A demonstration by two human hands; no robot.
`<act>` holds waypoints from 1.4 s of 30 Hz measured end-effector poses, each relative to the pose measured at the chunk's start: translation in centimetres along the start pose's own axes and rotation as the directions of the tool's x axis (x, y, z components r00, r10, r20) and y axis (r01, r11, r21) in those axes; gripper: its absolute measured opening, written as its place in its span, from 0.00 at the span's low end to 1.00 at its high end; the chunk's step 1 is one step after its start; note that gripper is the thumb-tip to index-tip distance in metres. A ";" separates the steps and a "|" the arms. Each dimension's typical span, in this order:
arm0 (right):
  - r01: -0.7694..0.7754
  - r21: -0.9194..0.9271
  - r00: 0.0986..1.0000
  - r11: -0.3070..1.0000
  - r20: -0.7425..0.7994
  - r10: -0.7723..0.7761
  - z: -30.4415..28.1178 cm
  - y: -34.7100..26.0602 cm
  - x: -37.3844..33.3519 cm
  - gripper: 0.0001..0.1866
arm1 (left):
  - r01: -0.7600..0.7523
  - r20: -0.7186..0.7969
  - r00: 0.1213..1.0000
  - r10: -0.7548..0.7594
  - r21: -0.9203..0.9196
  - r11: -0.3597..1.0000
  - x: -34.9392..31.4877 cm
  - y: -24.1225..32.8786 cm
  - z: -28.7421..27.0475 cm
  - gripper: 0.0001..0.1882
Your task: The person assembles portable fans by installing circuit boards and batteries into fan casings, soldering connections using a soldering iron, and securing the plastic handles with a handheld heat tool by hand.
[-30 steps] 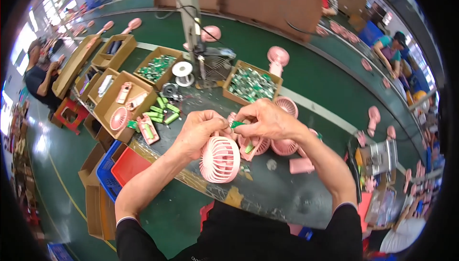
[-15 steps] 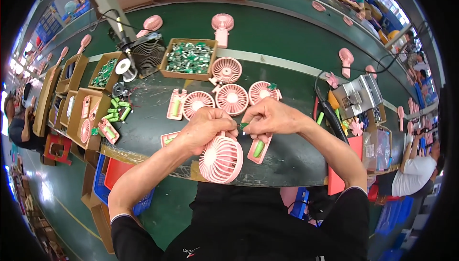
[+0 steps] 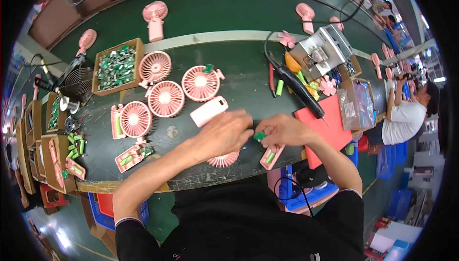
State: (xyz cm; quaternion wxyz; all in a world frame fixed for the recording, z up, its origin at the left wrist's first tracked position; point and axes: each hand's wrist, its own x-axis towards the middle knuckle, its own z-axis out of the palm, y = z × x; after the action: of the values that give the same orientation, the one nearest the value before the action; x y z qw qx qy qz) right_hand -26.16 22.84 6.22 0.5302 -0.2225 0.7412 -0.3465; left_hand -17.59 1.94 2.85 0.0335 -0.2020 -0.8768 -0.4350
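My left hand (image 3: 225,134) is closed, fingers curled toward my right hand; what they pinch is hidden. Below its palm a round pink fan head (image 3: 224,159) shows in part. My right hand (image 3: 287,131) grips a small green circuit board (image 3: 259,136) at its fingertips. Just under that hand lies a pink handle shell (image 3: 268,163) with a green battery (image 3: 270,157) inside. Beyond my left hand rests a pale pink handle cover (image 3: 209,111). Pink fan heads (image 3: 166,98) stand grouped farther off, one with a green board (image 3: 208,69) on its rim.
A carton of circuit boards (image 3: 117,67) is at the back left, near a solder spool (image 3: 69,105) and loose green batteries (image 3: 75,146). On the right are a black electric screwdriver (image 3: 299,89), a red-pink sheet (image 3: 330,122) and a metal fixture (image 3: 320,53). A conveyor (image 3: 229,10) carries fans.
My view has swung right, so the bench things sit farther left. My hands have drawn a little apart, and the left now covers more of the fan. The handle cover has come into sight.
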 end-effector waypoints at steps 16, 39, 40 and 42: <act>0.173 0.851 0.979 0.497 -0.202 0.005 9.6 6.7 -4.0 0.09 | 0.651 0.509 0.748 -0.426 -0.442 0.617 -7.6 6.3 5.0 0.40; 0.144 -0.829 0.822 0.540 -0.204 -0.532 9.1 -2.2 3.5 0.49 | 0.771 0.708 0.600 -0.372 -0.636 0.034 -10.0 6.3 7.1 0.19; 0.211 -0.775 0.773 0.595 -0.241 -0.587 8.4 -1.8 3.8 0.49 | 0.747 0.668 0.622 -0.409 -0.663 0.054 -9.9 6.3 7.1 0.20; 0.495 -0.329 0.676 0.804 -0.436 -0.595 6.2 -1.0 3.2 0.52 | 0.709 0.597 0.641 -0.483 -0.702 0.074 -9.6 6.6 6.1 0.22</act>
State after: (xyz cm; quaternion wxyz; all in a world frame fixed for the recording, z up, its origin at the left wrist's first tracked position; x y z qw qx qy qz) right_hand -21.49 18.22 3.72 0.1588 -0.3798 0.7833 -0.4659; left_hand -5.59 7.10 1.80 -0.3553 0.1501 -0.4863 -0.7840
